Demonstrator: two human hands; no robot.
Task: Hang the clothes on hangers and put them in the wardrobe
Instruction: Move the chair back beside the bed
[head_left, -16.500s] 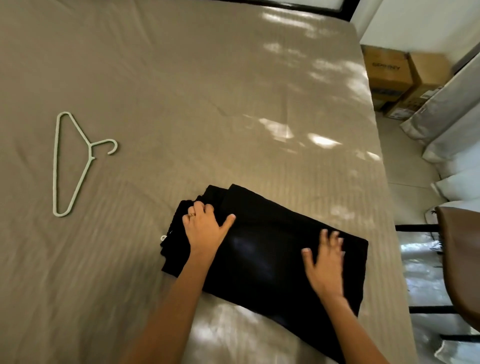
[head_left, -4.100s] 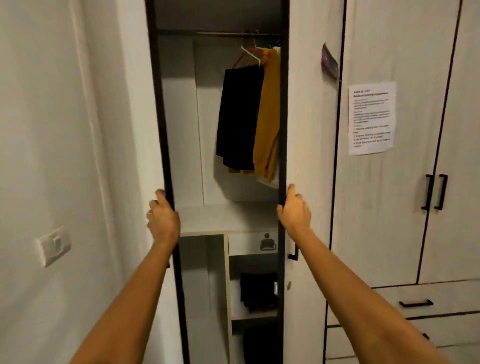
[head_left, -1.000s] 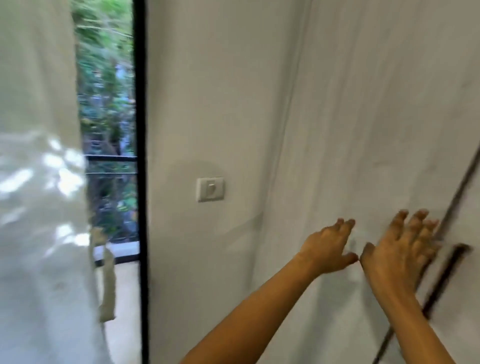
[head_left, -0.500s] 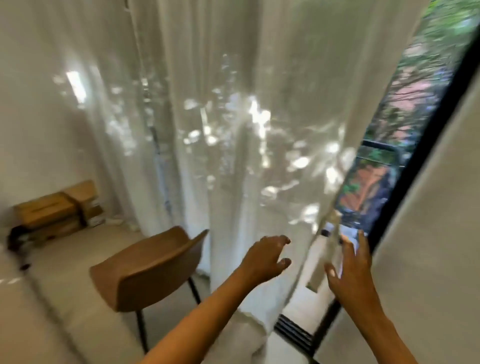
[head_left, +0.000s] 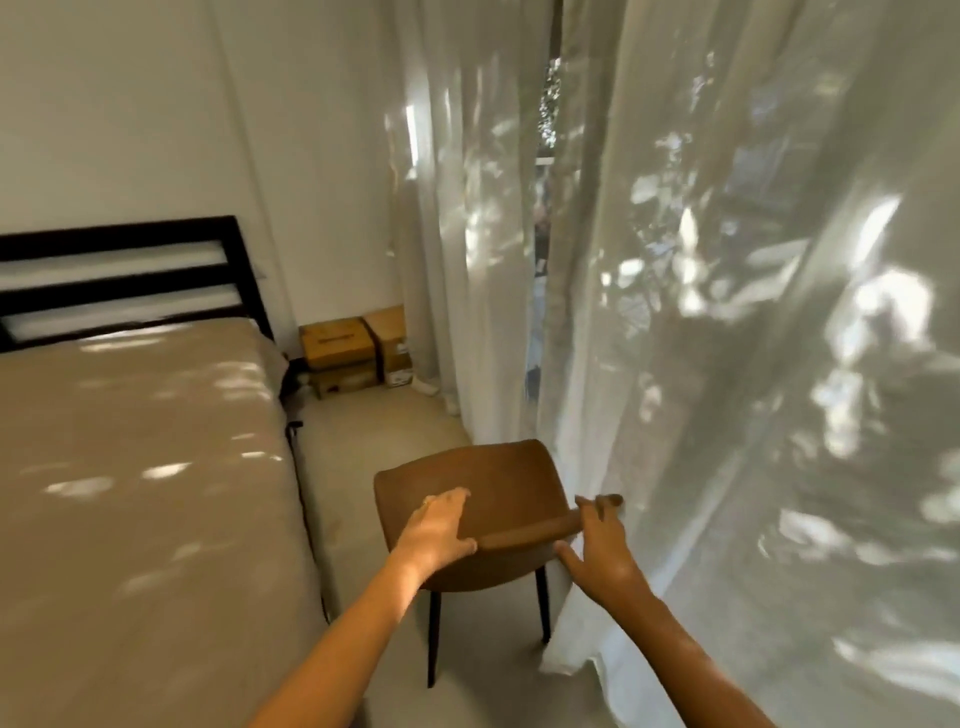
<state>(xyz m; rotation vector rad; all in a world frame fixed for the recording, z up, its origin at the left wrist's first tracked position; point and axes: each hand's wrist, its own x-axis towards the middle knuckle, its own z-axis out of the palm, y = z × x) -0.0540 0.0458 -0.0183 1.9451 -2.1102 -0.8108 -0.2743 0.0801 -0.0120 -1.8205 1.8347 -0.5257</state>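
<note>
Both hands are stretched out ahead and carry nothing. The left hand (head_left: 439, 530) has a flat, open grip, its fingers lying across the curved back of a brown, leather-look chair with thin black legs (head_left: 511, 475). Whether they press on the chair or only pass in front of it cannot be told. The right hand (head_left: 597, 551) is also spread wide and empty, just beside the chair's right edge and close to the sheer white curtains (head_left: 727, 312) that hang to the pale floor (head_left: 353, 457).

None of the task's things show here: no garment, no hanger, no wardrobe. The wide bed with its beige sheet (head_left: 130, 467) and black slatted headboard (head_left: 119, 260) has no clothing on the part in view, and stacked cardboard boxes (head_left: 353, 348) fill the far corner.

The step in hand looks like a walk toward the bed for more clothes or a hanger. The passage between bed and chair is narrow, so a hip or the left hand could knock the light chair over. The right hand or a foot could snag the curtain hem, which pools at the chair's legs. If nothing is left on the bed's hidden part, the trip is wasted — worth checking first.
</note>
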